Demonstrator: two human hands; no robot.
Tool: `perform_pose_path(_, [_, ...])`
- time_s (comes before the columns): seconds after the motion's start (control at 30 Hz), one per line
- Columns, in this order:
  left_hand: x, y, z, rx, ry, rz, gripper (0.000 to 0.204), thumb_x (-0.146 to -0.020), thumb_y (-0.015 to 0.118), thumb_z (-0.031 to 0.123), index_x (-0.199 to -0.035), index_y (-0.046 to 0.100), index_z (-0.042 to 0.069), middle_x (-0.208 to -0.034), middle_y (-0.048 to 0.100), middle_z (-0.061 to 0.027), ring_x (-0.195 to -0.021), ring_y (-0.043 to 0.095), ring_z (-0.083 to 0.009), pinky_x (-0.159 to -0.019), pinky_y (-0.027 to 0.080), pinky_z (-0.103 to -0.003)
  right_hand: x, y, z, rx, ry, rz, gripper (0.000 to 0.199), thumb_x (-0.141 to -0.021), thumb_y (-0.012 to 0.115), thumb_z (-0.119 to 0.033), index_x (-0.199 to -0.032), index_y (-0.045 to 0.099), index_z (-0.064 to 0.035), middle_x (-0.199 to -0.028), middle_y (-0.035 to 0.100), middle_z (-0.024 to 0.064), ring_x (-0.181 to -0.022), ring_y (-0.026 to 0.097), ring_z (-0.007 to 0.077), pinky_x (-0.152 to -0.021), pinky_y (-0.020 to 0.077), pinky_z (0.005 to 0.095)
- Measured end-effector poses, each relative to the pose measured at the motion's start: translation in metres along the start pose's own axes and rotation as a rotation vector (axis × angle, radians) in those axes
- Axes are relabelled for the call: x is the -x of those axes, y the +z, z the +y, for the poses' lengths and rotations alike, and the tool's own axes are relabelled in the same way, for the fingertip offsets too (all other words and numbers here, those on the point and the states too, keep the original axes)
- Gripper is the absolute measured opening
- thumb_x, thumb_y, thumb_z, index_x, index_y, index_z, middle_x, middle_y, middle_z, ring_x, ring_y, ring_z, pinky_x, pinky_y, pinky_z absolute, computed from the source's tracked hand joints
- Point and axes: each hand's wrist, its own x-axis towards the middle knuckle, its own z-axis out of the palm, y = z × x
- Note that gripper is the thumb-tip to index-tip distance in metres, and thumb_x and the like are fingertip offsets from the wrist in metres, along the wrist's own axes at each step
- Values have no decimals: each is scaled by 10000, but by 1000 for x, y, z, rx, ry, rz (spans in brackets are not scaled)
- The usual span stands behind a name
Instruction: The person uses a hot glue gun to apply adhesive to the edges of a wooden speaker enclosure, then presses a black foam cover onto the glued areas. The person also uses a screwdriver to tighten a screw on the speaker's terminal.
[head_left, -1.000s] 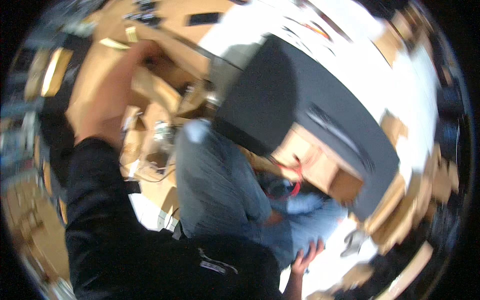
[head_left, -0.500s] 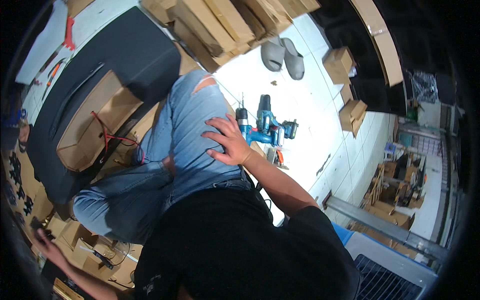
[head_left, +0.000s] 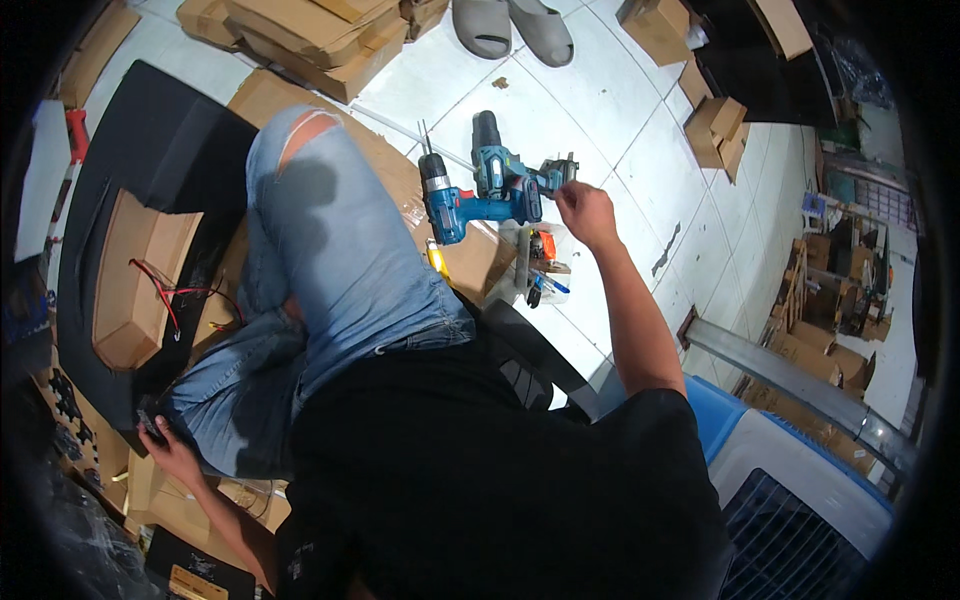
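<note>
My left hand (head_left: 172, 455) is closed around a small dark block-like object (head_left: 149, 411), beside my bent left knee and the lower corner of a black box-shaped panel (head_left: 200, 135). What that object is cannot be made out. My right hand (head_left: 590, 213) has its fingers curled together at the battery end of a teal cordless drill (head_left: 494, 165). Whether the fingertips grip anything is hidden. Left of it lies a blue drill (head_left: 449, 213) with a long bit pointing away from me. Red and black wires (head_left: 165, 285) come out of the panel's wooden-lined opening (head_left: 120, 325).
Cardboard sheets (head_left: 275, 95) lie under my legs. A clear tray (head_left: 540, 265) of small tools and a yellow-handled tool (head_left: 438, 262) are near my hip. Grey slippers (head_left: 543, 35), cardboard boxes (head_left: 718, 135), a metal rail (head_left: 800, 385) and a blue-and-grey crate (head_left: 800, 470) surround me.
My right hand has left my thigh and moved right to the teal drill. My left hand, with the dark object, has come in closer to my knee and the panel. The view has shifted.
</note>
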Motion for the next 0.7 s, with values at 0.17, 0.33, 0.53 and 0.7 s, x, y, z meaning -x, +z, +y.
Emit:
perform_pose_path(0.17, [-3, 13, -19, 7, 52, -67, 490, -1039, 630, 329, -1332, 542, -53, -1291, 618, -233, -1150, 582, -319, -1049, 430, -386, 51, 26, 10, -25, -105, -211, 229, -886, 680, -303, -904, 761, -90, -792, 725, 157, -735, 710, 352, -690, 573, 449])
perform_pose_path(0.33, [-3, 24, -1, -88, 131, -61, 477, -1034, 633, 320, -1317, 559, -56, -1208, 657, -262, -1062, 621, -357, -1004, 457, -411, 74, 95, -44, -187, -191, -471, 317, -894, 666, -382, -938, 775, -88, -827, 725, 190, -805, 712, 388, -761, 575, 499])
perform_pose_path(0.53, [4, 17, 18, -160, 124, -100, 421, -1035, 619, 253, -1316, 559, -55, -1194, 660, -262, -1073, 636, -362, -981, 476, -419, 56, 196, -95, 24, -178, -632, 452, -937, 619, -477, -1003, 733, -45, -912, 731, 242, -923, 725, 400, -823, 586, 517])
perform_pose_path(0.7, [20, 21, 20, -186, 54, -50, 436, -1032, 618, 286, -1330, 570, -28, -1265, 625, -270, -1160, 580, -416, -1046, 428, -448, 49, 185, -97, 197, -286, -759, 479, -932, 604, -495, -1007, 742, -42, -952, 731, 229, -899, 730, 383, -807, 584, 510])
